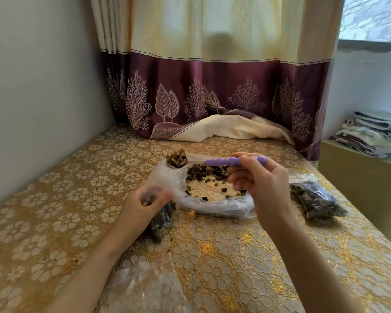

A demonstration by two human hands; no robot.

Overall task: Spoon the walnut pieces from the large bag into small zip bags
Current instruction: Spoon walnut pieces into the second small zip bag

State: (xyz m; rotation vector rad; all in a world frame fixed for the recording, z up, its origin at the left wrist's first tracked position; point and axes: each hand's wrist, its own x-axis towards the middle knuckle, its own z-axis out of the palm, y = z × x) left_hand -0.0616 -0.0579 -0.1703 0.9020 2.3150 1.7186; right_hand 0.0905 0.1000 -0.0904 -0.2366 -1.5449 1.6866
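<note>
1. The right hand (261, 184) pinches the purple ribbed plastic handle of a spoon (233, 161) between thumb and curled fingers, holding it almost level above the table.
2. The spoon's bowl, out at the 9 o'clock end of the handle, is heaped with brown and greenish walnut pieces (176, 159) and hangs over the far left edge of the large bag.
3. The large clear plastic bag (212, 199) lies open and flat in the middle of the table; a dark pile of pieces sits at its 12 o'clock side, with loose bits scattered over the pale centre.
4. The left hand (145, 205), at 8 o'clock from the large bag, grips the mouth of a small clear zip bag (161, 222), thumb and fingers curled round its top; the bag stands partly filled with dark pieces, its base on the table.
5. A second small zip bag, filled with dark pieces (316, 199), lies on its side at 3 o'clock from the large bag, just beside it.
6. Empty clear bags (142, 288) lie flat near the 6 o'clock edge.
7. All of this rests on a gold floral-patterned tablecloth (54, 199).
8. A cream and maroon curtain (212, 86) hangs at 12 o'clock, and folded towels (370, 132) are stacked at 2 o'clock.
</note>
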